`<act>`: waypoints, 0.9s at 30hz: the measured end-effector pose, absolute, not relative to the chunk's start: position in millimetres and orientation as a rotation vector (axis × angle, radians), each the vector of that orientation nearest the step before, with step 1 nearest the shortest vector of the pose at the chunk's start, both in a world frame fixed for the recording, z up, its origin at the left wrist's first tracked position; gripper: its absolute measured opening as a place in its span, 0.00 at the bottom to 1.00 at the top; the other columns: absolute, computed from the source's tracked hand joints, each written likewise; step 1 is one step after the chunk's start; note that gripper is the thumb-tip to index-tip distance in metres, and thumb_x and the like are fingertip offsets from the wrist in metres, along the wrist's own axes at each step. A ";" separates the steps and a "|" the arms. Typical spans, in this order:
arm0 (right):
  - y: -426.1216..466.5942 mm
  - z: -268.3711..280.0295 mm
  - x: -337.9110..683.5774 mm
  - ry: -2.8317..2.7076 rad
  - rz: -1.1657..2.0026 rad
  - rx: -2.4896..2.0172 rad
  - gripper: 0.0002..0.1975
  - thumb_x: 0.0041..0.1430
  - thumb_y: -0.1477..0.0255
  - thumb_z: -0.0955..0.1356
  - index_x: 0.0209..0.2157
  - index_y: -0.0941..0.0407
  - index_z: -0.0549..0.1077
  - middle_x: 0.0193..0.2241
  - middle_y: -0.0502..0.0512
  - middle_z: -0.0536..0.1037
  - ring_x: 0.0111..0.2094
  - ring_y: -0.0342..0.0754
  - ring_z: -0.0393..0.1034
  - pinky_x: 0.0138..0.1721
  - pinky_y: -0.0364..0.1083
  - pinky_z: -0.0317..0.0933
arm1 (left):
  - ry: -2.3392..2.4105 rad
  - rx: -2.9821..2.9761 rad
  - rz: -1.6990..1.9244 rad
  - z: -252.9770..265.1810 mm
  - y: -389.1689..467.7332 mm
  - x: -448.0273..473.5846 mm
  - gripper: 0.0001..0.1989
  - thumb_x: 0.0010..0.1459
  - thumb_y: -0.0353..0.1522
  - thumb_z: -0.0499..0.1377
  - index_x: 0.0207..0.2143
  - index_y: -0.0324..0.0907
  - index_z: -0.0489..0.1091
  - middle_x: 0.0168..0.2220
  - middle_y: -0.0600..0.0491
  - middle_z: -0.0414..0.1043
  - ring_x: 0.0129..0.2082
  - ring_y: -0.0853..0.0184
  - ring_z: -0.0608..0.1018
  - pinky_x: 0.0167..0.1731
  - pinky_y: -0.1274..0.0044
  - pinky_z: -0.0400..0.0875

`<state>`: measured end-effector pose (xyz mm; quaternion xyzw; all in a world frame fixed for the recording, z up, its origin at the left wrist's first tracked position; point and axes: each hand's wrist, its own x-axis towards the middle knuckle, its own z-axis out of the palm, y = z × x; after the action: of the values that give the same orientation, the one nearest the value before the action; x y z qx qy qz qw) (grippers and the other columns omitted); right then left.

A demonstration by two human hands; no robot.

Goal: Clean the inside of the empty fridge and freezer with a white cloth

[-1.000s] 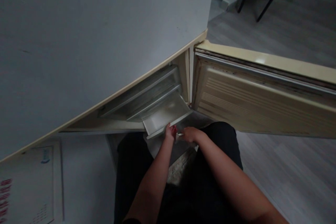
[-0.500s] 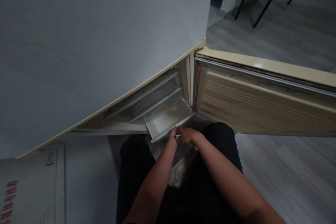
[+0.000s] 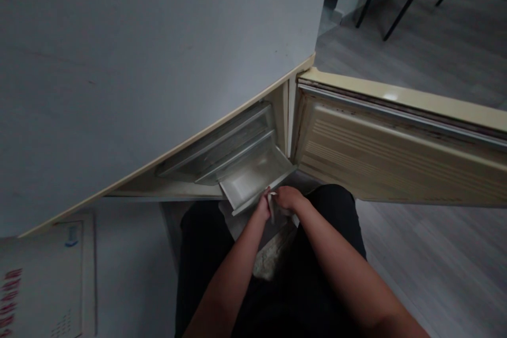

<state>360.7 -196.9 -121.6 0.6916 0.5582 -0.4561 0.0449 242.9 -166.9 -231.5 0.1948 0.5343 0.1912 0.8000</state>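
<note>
A shallow pale translucent drawer (image 3: 253, 177) is pulled out and tilts down from the opened fridge compartment. At its front edge is my left hand (image 3: 264, 204), fingers closed; whether they grip the drawer front or the cloth is hidden. My right hand (image 3: 289, 198) is closed on a thin whitish cloth (image 3: 271, 208), which hangs between the two hands, just outside the drawer front.
The cream fridge door (image 3: 396, 148) stands swung out at right. More clear drawers (image 3: 222, 148) sit behind the pulled one. The fridge's grey side (image 3: 158, 53) fills the upper left. A white panel with red lettering (image 3: 43, 280) is at lower left. Dark chair legs (image 3: 407, 2) stand behind.
The whitish cloth shows more between my hands and hangs lower. My right hand has shifted slightly up. A red spot between the hands is no longer visible. The view has moved a little.
</note>
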 end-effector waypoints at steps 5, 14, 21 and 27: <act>-190.9 -116.2 370.8 1.625 -1.288 2.408 0.21 0.70 0.65 0.57 0.53 0.57 0.75 0.51 0.68 0.78 0.53 0.57 0.75 0.49 0.49 0.66 | 1.051 0.764 0.482 -193.4 -171.0 241.8 0.16 0.57 0.42 0.64 0.42 0.40 0.76 0.40 0.48 0.80 0.48 0.58 0.79 0.49 0.71 0.71; -192.2 -121.6 380.9 1.572 -1.102 3.162 0.14 0.64 0.68 0.65 0.49 0.55 0.72 0.43 0.61 0.79 0.44 0.54 0.74 0.44 0.47 0.64 | 1.192 1.347 0.624 -146.1 -132.9 213.2 0.12 0.55 0.41 0.63 0.31 0.42 0.70 0.28 0.58 0.71 0.33 0.67 0.73 0.37 0.77 0.67; -188.4 -132.1 359.7 2.169 -1.364 2.917 0.05 0.62 0.70 0.66 0.36 0.57 0.72 0.31 0.53 0.74 0.32 0.46 0.68 0.37 0.44 0.61 | 1.243 1.584 0.662 -114.8 -129.4 194.8 0.08 0.58 0.37 0.57 0.35 0.43 0.71 0.32 0.55 0.75 0.37 0.65 0.76 0.41 0.76 0.68; -170.7 -153.6 297.3 2.433 -1.776 2.372 0.13 0.57 0.81 0.65 0.44 0.59 0.74 0.44 0.61 0.78 0.45 0.50 0.71 0.51 0.48 0.63 | 1.291 1.724 0.580 -108.0 -124.5 172.4 0.12 0.60 0.42 0.57 0.33 0.43 0.72 0.31 0.53 0.76 0.36 0.64 0.77 0.39 0.75 0.68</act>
<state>297.3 -170.7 -153.6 0.5820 0.5968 -0.4357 -0.3394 172.4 -124.5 -108.0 0.6941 0.5197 0.2337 0.4399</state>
